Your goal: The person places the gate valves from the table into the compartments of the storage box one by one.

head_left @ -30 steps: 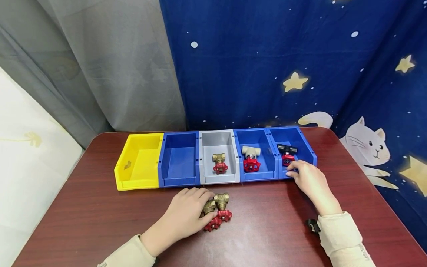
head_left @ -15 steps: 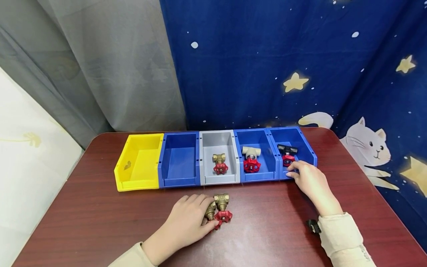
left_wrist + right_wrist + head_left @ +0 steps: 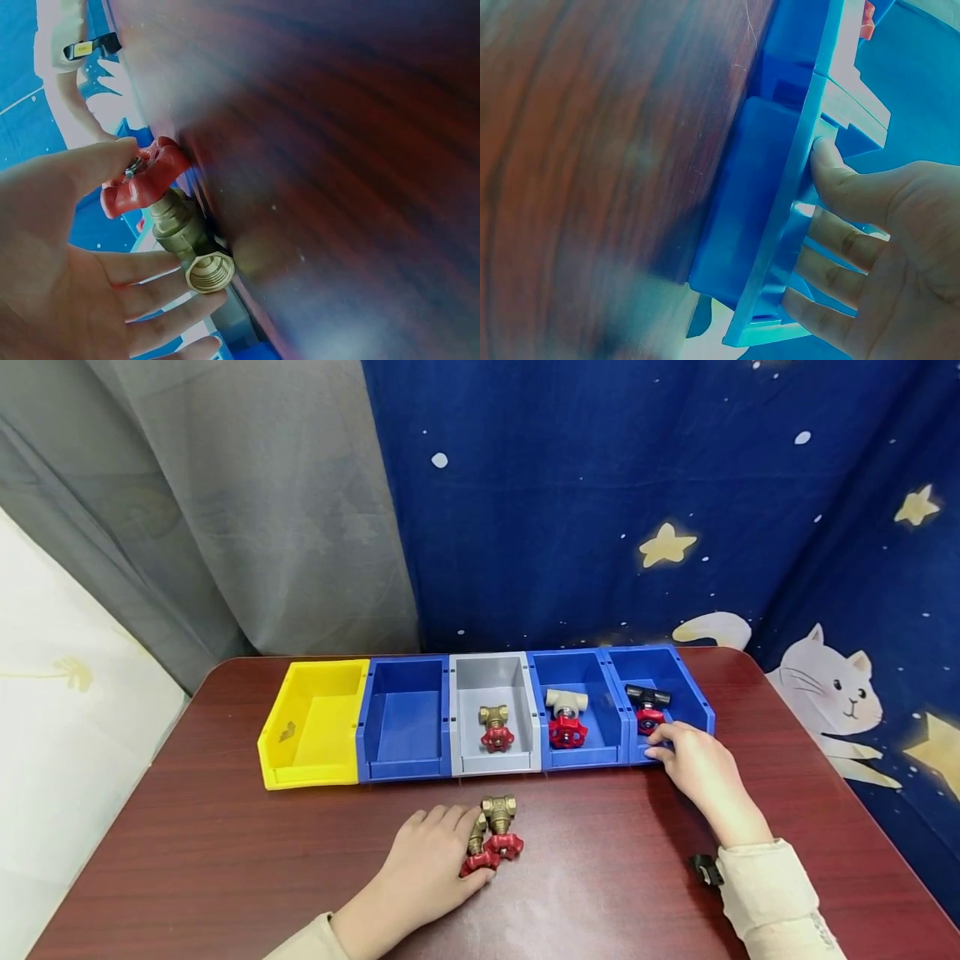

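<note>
In the head view my left hand (image 3: 426,866) lies on the left side of a brass valve with a red handwheel (image 3: 480,861), partly hiding it. The left wrist view shows my thumb at the wheel and spread fingers by the threaded end of this brass valve (image 3: 182,231). A second brass valve (image 3: 498,814) lies against it on the right. My right hand (image 3: 699,770) reaches over the front lip of the rightmost blue bin (image 3: 693,697), fingertips close to the red wheel of a black valve (image 3: 648,696). In the right wrist view its fingers (image 3: 832,274) extend loosely along the bin.
Left of that stand a blue bin (image 3: 592,672) with a white valve (image 3: 566,702), a grey bin (image 3: 487,672) with a brass valve (image 3: 495,717), another blue bin (image 3: 408,722) and a yellow bin (image 3: 330,718). Curtains hang behind the brown table (image 3: 585,868).
My left thumb and fingers have spread farther apart, the thumb sliding toward the table's near side, and more of the left brass valve shows. My right hand stays at the rightmost bin.
</note>
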Tool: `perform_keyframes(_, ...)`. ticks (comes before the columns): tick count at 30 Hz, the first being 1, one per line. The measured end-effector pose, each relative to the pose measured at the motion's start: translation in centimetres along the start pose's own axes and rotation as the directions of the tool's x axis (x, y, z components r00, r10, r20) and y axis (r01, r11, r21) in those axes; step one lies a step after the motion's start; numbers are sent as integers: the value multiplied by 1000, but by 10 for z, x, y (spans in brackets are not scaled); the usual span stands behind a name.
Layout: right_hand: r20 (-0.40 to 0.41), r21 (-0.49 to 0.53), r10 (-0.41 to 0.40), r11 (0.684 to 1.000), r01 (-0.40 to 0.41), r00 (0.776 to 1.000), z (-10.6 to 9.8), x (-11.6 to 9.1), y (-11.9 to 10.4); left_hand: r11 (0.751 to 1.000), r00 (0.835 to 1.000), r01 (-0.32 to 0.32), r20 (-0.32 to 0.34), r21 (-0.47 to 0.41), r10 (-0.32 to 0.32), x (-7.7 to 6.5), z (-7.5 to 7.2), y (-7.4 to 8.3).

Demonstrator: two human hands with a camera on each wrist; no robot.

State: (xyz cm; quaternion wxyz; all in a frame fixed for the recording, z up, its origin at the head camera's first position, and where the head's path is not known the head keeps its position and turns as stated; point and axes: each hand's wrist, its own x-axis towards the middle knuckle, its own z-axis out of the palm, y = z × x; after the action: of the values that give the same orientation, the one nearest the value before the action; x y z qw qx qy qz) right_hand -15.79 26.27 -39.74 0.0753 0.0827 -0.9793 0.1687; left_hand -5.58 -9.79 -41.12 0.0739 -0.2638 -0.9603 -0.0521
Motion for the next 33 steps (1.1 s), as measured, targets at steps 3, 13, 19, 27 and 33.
perform_keyframes(3,2,3,3,1000,-3,1000,0,0,0,1000,1000,-2,-6,15,3,1,0,1)
perform_keyframes(13,-14,8,-4,1000,4,1000,-1,-1,1,997,998,-17,66,79,12,6,-3,6)
perform_keyframes(19,-22,4,-17,1000,17,1000,1,-1,2,994,996,-23,85,107,14,9,-4,10)
perform_keyframes(27,-19,5,-14,1000,14,1000,2,-1,1,997,996,-6,94,74,-1,6,-3,7)
perform_keyframes(33,-13,4,-11,1000,11,1000,0,-1,1,1000,998,-6,64,21,5,5,-1,3)
